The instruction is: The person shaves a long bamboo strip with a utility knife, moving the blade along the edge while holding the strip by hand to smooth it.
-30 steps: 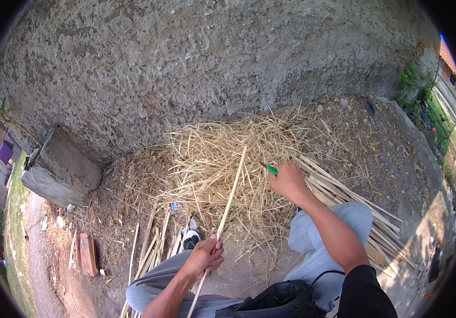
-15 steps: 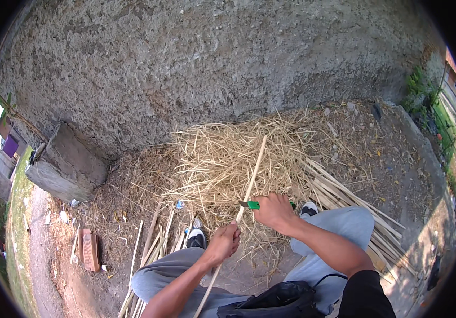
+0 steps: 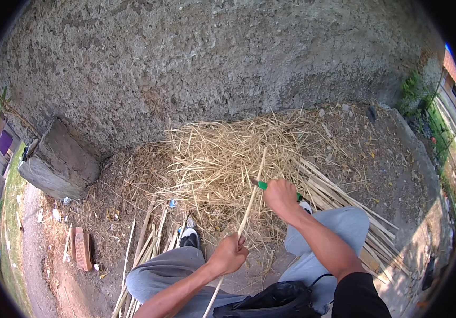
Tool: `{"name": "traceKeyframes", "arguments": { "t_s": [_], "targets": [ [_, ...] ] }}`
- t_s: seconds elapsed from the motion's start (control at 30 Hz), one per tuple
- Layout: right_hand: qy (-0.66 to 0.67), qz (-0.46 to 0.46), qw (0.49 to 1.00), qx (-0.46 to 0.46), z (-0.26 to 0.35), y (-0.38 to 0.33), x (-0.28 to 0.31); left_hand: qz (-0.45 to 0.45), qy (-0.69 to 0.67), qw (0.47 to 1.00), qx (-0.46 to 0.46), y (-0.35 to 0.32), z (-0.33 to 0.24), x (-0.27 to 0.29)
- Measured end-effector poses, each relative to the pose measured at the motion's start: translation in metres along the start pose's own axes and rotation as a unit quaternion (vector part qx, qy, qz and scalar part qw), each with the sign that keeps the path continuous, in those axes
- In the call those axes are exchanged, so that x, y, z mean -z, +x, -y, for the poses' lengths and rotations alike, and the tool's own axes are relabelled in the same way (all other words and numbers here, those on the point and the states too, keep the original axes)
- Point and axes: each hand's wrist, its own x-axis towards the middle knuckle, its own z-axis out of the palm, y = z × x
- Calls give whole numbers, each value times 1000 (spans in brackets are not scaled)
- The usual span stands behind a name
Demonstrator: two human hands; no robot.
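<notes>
A long, pale wooden strip (image 3: 248, 210) slants up from between my knees toward the shavings. My left hand (image 3: 229, 253) is closed round it at its middle, with the lower part running on below my wrist. My right hand (image 3: 282, 198) grips a green-handled utility knife (image 3: 262, 185), its dark blade lying against the strip's upper part. The strip's far end stands over a big heap of thin, curled wood shavings (image 3: 222, 159) on the ground in front of me.
Long strips (image 3: 339, 196) lie stacked by my right leg, and more strips (image 3: 143, 244) by my left. A brick (image 3: 81, 249) and a concrete block (image 3: 61, 159) are at the left. A rough wall (image 3: 212, 58) rises behind the heap. A black bag (image 3: 270, 303) rests at my lap.
My right hand and the knife have moved up along the strip, away from my left hand. My left hand has shifted slightly right and down with the strip, whose far end sits lower.
</notes>
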Motion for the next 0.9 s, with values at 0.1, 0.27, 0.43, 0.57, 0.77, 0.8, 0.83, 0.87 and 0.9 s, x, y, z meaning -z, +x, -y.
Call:
{"name": "traceKeyframes", "arguments": {
  "t_s": [0.1, 0.27, 0.43, 0.57, 0.77, 0.8, 0.83, 0.87, 0.9],
  "targets": [
    [1, -33, 996, -80, -42, 30, 21, 73, 9, 997, -26, -25, 12, 0],
    [-11, -63, 993, -100, -57, 34, 7, 96, 12, 995, 18, -33, 11, 19],
    [3, -80, 973, -217, -97, 47, 8, 41, -40, 998, -1, -39, 25, 40],
    [124, 14, 988, -93, -40, 30, 20, 10, -226, 970, 88, -26, 23, 42],
    [247, 32, 968, -1, 14, -2, 32, 31, -321, 941, 105, -10, 15, 34],
    [270, 8, 962, 33, 9, -1, 16, 13, -298, 948, 107, -8, 16, 33],
    [270, 9, 962, 35, 10, -5, 14, -5, -276, 955, 111, -7, 17, 32],
    [254, 9, 966, 52, 12, -7, 13, -6, -276, 955, 111, -5, 18, 32],
    [237, 9, 969, 69, 15, -9, 13, 7, -317, 941, 115, -4, 20, 35]
  ]
}}
